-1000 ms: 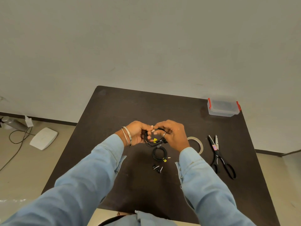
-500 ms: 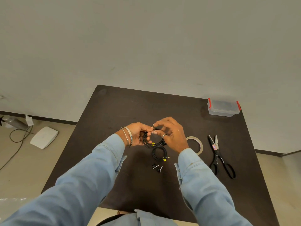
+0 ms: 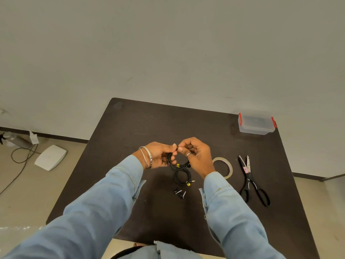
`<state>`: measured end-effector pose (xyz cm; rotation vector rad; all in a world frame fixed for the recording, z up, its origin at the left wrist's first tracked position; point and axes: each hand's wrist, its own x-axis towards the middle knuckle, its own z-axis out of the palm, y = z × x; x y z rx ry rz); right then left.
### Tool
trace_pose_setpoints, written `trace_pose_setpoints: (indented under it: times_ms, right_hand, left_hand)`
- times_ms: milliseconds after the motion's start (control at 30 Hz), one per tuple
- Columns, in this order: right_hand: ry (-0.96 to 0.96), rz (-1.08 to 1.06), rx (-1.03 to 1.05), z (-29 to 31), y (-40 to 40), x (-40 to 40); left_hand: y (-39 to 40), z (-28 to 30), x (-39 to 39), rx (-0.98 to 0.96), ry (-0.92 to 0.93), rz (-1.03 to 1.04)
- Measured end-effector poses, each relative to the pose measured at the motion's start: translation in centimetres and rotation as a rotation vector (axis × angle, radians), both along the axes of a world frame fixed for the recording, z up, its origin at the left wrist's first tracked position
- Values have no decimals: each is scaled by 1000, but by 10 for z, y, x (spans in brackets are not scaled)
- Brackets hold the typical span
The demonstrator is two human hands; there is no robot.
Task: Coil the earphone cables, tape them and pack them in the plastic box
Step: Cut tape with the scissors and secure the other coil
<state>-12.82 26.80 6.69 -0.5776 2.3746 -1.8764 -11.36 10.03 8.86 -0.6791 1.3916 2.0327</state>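
A black earphone cable (image 3: pixel 175 163) is held above the middle of the dark table (image 3: pixel 130 131), gathered into a loose loop that hangs between the two hands, its strands running roughly left to right along the bottom, with small yellow tags on the lower strands. The left hand (image 3: pixel 158 155) has its fingers curled round the left side of the loop, thumb and forefinger pinched together at the top. The right hand (image 3: pixel 196 156) grips the right side of the loop, its fingers bent, and its thumb and forefinger meet the left hand's fingertips over the loop; what they pinch there is too small to tell. Just below the hands a second cable coil (image 3: pixel 182 176) lies flat on the table, its plug end with a yellow tag pointing right. Nearer the person lie a pair of small earbuds (image 3: pixel 179 193). Right of the right hand a roll of tape (image 3: pixel 228 165) lies flat, and beyond it a pair of black-handled scissors (image 3: pixel 252 182), blades pointing away from the person. The plastic box (image 3: pixel 256 124), clear with red clips, stands at the far right corner, lid on.
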Motion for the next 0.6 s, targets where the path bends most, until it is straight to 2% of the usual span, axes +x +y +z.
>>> trace_pose_setpoints:
  times_ms: [133,300,400,600]
  right_hand:
    - [-118,-21,-32,2,0,0]
    - [-270,-74,-18,3,0,-4]
    - [-325,-118,44,3,-1,-8]
    - [-440,-156,75,5,-6,-10]
  left_hand:
    - [1,-3,1,-94,165,49]
    - [1,-2,-1,-559,442,-133]
    - [6,-2,0,-756,491,-134]
    - [13,0,3,-955,568,-183]
